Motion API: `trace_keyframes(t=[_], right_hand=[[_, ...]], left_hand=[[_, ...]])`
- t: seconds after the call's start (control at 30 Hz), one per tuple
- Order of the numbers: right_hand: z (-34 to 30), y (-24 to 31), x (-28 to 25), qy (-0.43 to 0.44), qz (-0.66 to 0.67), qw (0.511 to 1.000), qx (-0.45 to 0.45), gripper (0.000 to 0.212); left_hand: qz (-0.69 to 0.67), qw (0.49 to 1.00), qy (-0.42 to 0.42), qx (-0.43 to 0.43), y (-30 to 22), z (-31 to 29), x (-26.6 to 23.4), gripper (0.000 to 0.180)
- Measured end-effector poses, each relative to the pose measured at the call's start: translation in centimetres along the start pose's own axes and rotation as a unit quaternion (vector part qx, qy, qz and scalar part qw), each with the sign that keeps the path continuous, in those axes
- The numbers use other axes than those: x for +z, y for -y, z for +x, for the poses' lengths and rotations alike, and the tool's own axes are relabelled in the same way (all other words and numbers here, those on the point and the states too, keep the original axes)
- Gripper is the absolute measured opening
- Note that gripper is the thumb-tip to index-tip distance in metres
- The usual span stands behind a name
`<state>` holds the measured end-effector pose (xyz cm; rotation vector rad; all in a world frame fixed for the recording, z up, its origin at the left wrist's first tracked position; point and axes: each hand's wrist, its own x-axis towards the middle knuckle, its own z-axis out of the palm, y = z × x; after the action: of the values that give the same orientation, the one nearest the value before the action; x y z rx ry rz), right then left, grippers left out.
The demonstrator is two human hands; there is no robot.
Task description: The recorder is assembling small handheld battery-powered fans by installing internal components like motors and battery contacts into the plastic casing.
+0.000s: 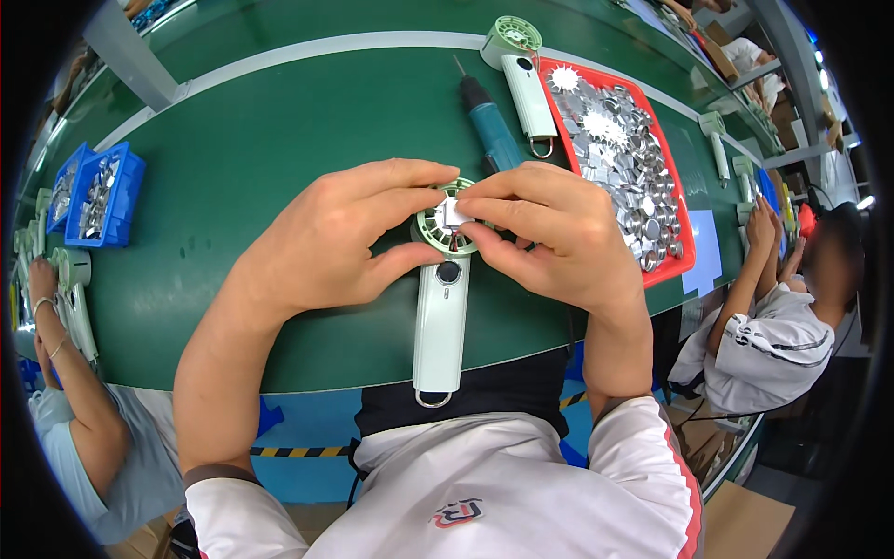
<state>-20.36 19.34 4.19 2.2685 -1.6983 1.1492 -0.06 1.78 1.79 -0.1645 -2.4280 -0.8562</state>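
A handheld fan with a white handle (440, 326) and a round pale green head lies on the green table in front of me, its metal loop toward my body. My left hand (349, 228) curls around the left side of the head, thumb and fingers gripping its rim. My right hand (563, 228) pinches a small silvery square piece (453, 212) at the middle of the head. Its fingertips partly cover the piece and the slotted rim. Whether the piece is fixed to the head, I cannot tell.
Beyond my right hand are a teal electric screwdriver (492, 130), a second fan (529, 93), and a red tray (689, 252) heaped with silvery metal parts. Blue bins (119, 210) with metal pieces stand at left. Co-workers sit at both sides, with more fans near them.
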Motion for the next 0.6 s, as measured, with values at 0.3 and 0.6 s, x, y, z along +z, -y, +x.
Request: trace_keyframes(t=[0.3,0.6], right_hand=[[0.08,-0.12,0.14,0.0,0.001,1.0,-0.008,0.025],[0.04,-0.28,0.38,-0.001,0.006,1.0,-0.022,0.026]], left_hand=[[-0.002,1.0,-0.003,-0.003,-0.01,0.02,-0.05,0.044],[0.012,1.0,-0.01,0.002,-0.12,-0.07,0.01,0.043]])
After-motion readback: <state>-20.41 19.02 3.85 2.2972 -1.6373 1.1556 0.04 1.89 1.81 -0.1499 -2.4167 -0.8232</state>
